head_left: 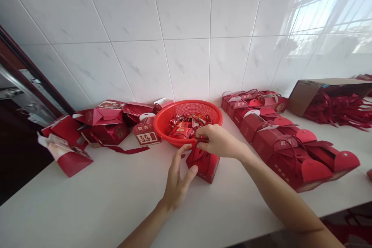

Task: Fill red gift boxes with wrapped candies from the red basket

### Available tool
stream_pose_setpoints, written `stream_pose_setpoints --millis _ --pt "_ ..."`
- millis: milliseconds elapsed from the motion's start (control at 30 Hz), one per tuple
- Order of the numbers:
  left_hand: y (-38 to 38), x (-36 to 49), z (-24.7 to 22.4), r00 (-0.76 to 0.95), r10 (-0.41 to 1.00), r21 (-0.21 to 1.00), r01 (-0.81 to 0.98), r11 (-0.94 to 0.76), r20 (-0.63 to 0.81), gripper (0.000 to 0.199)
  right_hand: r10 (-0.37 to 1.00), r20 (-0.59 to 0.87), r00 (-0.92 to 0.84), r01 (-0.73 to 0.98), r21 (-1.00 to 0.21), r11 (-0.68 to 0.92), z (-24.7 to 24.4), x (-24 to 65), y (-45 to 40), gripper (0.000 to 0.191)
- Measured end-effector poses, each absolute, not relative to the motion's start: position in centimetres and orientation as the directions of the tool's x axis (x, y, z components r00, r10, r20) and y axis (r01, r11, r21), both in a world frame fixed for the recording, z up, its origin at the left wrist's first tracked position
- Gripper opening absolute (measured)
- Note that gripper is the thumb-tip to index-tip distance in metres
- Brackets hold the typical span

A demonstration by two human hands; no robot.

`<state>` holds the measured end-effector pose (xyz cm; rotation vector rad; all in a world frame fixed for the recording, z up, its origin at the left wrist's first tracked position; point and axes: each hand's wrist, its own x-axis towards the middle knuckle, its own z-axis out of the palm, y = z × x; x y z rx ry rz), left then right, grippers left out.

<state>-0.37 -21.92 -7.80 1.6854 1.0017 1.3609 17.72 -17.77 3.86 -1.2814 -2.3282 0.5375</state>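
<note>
A small red gift box (205,166) stands on the white tabletop in front of me, just before the red plastic basket (217,121). My right hand (216,141) pinches a dark red ribbon at the top of this box, and its fingers partly hide the ribbon. My left hand (178,182) is at the box's left side, thumb and forefinger spread apart; it holds nothing. Inside the basket lie wrapped candies (183,128) in red and mixed wrappers, close behind my right fingers.
Rows of red gift boxes (270,139) with ribbons stand on the right. Beyond them a cardboard carton (305,89) on its side spills red ribbons (334,108). Several opened boxes (107,124) and a loose ribbon (128,150) lie left. A tiled wall (188,66) rises behind.
</note>
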Motion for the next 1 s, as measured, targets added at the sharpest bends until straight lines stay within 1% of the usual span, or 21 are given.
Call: stream_pose_setpoints --millis 100,267,367,467,567,633,733,900,1000 --pt "-21.8 -0.4 -8.0 0.158 0.902 0.906 0.070 -0.417 0.402 0.059 0.854 0.208 -0.477 0.676 -0.535 0.507 4.3 18.3 -17.8 0.027" --pt "-21.5 -0.6 -9.0 0.225 0.900 0.918 0.046 -0.393 0.374 0.071 0.859 0.262 -0.440 0.668 -0.543 0.508 5.4 19.5 -18.1 0.027" --pt "-21.5 -0.5 -9.4 0.277 0.899 0.928 0.057 -0.369 0.340 0.073 0.870 0.260 -0.419 0.679 -0.547 0.490 5.9 19.9 -18.6 0.028" --pt "-21.6 -0.3 -9.5 0.334 0.898 0.940 0.087 -0.331 0.285 0.074 0.855 0.254 -0.453 0.661 -0.548 0.513 6.2 20.1 -19.1 0.030" --pt "-21.7 0.0 -9.4 0.384 0.875 0.934 0.076 -0.348 0.295 0.077 0.839 0.264 -0.476 0.641 -0.549 0.537 6.4 20.1 -19.6 0.030" --pt "-21.7 0.1 -9.4 0.384 0.865 0.925 0.068 -0.375 0.322 0.081 0.844 0.285 -0.455 0.638 -0.557 0.532 6.5 20.2 -19.6 0.026" --pt "-21.8 0.3 -9.2 0.341 0.875 0.914 0.095 -0.395 0.343 0.089 0.852 0.320 -0.414 0.627 -0.579 0.522 6.6 20.4 -19.6 0.022" --pt "-21.8 0.5 -8.8 0.349 0.864 0.901 0.106 -0.421 0.362 0.089 0.850 0.378 -0.368 0.580 -0.621 0.527 6.6 20.5 -19.6 0.017" --pt "-21.9 0.7 -8.7 0.329 0.866 0.893 0.120 -0.434 0.377 0.093 0.853 0.388 -0.349 0.568 -0.636 0.522 6.6 20.3 -19.7 0.017"
